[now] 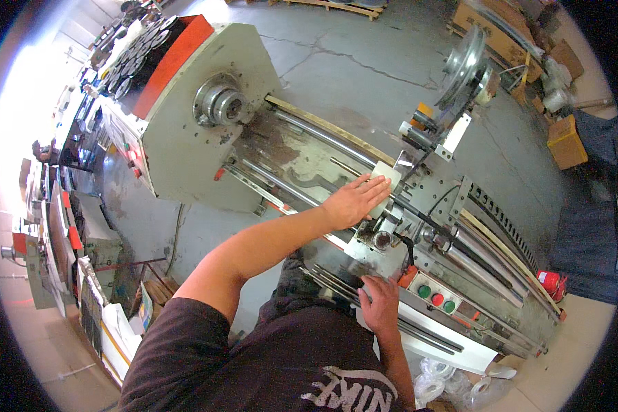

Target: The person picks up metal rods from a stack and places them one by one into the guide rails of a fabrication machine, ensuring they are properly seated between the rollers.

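My left hand (357, 201) lies with its fingers stretched out over a pale, flat-topped block (386, 176) on the carriage of a lathe-like machine. Just below that hand sits a round metal knob or shaft end (382, 239). A curved grey metal bar (314, 181) reaches toward the block from the left. My right hand (380, 302) is at the machine's front edge, its thumb and fingers apart, with nothing visible in them. Beside it are several thin metal rods (329, 280) and a control panel (438, 297) with green and red buttons.
A grey headstock (216, 151) with a round metal chuck (223, 103) stands at the far left, black discs (141, 58) on top. Guide rails (329, 139) run along the bed. A large metal wheel (463, 65) rises at the back. Clear plastic (436, 381) lies below right.
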Demonstrator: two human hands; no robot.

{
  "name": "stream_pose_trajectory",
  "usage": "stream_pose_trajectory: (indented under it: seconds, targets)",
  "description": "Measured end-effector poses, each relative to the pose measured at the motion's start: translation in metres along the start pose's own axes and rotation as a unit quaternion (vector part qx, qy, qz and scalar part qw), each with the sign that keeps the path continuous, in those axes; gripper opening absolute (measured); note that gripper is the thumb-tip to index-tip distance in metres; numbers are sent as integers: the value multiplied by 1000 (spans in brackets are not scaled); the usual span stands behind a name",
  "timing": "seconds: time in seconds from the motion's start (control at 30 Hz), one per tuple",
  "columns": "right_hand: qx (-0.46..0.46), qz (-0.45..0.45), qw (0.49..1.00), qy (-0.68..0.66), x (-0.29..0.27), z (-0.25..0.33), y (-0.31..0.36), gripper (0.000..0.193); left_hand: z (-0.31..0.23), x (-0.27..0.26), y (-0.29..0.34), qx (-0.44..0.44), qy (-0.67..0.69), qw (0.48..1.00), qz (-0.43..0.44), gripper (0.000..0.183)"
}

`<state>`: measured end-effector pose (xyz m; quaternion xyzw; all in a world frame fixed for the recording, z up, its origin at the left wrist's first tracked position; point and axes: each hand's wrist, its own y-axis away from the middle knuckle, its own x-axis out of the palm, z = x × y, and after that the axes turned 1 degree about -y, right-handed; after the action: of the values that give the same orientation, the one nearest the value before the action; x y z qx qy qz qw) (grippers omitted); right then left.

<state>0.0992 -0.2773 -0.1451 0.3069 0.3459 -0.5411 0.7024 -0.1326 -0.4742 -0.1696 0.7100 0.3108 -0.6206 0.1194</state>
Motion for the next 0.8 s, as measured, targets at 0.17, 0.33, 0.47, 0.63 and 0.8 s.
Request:
stream_pose_trajectory:
  seconds: [0.17, 0.33, 0.47, 0.63, 0.8]
  targets:
    - [1, -5, 1000, -6, 8, 20, -17, 32, 5, 2, -8, 2, -47, 999, 18, 87]
    - [-8, -1, 999, -35, -11, 42, -28, 32, 17, -15, -5, -7, -27, 999, 29, 82]
    - [-9, -52, 998, -37, -16, 67, -58, 33, 76, -58, 14, -41, 56, 997, 42, 85]
    - [-51, -131, 990, -14, -19, 118, -91, 36, 163, -91, 73, -52, -37, 995, 72, 83]
    - [21, -79, 990, 117, 34, 88, -96, 42, 186, -101, 85, -56, -19, 995, 75, 83]
